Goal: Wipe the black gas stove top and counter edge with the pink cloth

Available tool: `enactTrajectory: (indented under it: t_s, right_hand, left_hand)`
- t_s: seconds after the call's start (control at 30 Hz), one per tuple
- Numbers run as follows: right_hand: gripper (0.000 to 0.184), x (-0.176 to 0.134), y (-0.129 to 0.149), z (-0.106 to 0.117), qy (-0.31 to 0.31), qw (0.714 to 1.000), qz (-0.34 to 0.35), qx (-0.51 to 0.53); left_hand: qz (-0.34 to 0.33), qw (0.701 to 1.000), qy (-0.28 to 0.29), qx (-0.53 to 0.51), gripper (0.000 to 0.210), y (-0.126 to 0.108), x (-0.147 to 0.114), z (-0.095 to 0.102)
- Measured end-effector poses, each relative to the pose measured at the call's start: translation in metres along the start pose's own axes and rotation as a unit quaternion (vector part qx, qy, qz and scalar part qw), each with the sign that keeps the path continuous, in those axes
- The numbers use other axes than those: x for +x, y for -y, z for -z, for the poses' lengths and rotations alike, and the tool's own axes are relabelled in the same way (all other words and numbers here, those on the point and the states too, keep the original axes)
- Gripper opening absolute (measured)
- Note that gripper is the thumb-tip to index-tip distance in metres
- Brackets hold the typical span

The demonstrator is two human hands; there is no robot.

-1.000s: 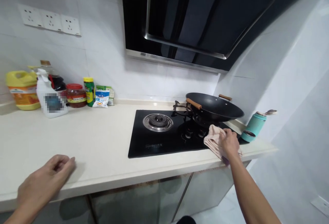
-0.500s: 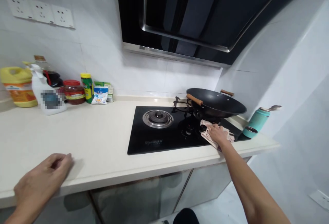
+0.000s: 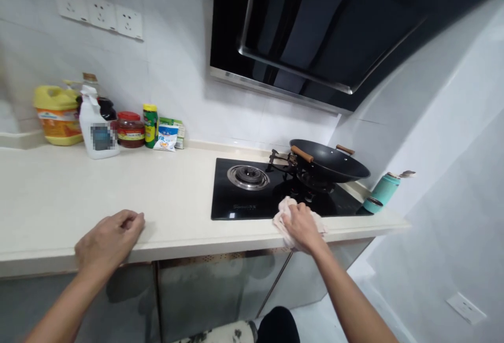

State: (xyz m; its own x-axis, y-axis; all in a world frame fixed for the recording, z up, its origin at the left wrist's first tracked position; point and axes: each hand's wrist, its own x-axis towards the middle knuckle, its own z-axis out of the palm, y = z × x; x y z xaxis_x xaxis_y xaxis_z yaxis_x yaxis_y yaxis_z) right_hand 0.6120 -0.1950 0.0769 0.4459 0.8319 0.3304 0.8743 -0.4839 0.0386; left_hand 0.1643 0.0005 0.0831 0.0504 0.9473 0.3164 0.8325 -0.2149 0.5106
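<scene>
My right hand presses a pale pink cloth against the front edge of the black gas stove. Part of the cloth hangs over the counter's edge. Behind that hand, a black wok with wooden handles rests on the stove's right side. The left burner is bare. Over the front of the pale counter, my left hand is loosely curled, with nothing seen in it.
Along the wall at left stand a yellow jug, a white spray bottle, a red-lidded jar, a green container and small packets. A teal holder sits right of the stove. Overhead hangs a black range hood.
My right hand has drawn the cloth left and toward me, from beside the wok to the stove's front edge. My left hand stays curled; the view has shifted.
</scene>
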Motion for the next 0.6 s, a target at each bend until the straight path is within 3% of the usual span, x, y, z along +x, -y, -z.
enactTrajectory:
  t_s: [0.13,0.23,0.33,0.43,0.6]
  right_hand:
    - [0.032,0.019,0.066,0.003,-0.001,0.994,0.102,0.046]
    - [0.028,0.050,0.090,0.011,0.020,0.984,0.132,0.118]
    - [0.027,0.094,0.086,0.022,0.019,0.986,0.071,0.152]
    - [0.033,0.141,0.063,0.028,-0.006,0.991,-0.012,0.136]
    - [0.045,0.187,0.029,0.003,0.046,0.985,-0.139,0.092]
  left_hand:
    - [-0.001,1.000,-0.003,0.017,0.034,0.002,-0.003,-0.001]
    - [-0.009,1.000,-0.015,0.022,0.034,0.004,-0.005,-0.004]
    - [-0.018,0.999,-0.041,0.031,0.034,0.007,-0.005,-0.008]
    - [-0.030,0.995,-0.086,0.036,0.031,0.011,-0.005,-0.014]
    - [-0.057,0.984,-0.162,0.050,0.027,0.016,-0.007,-0.021]
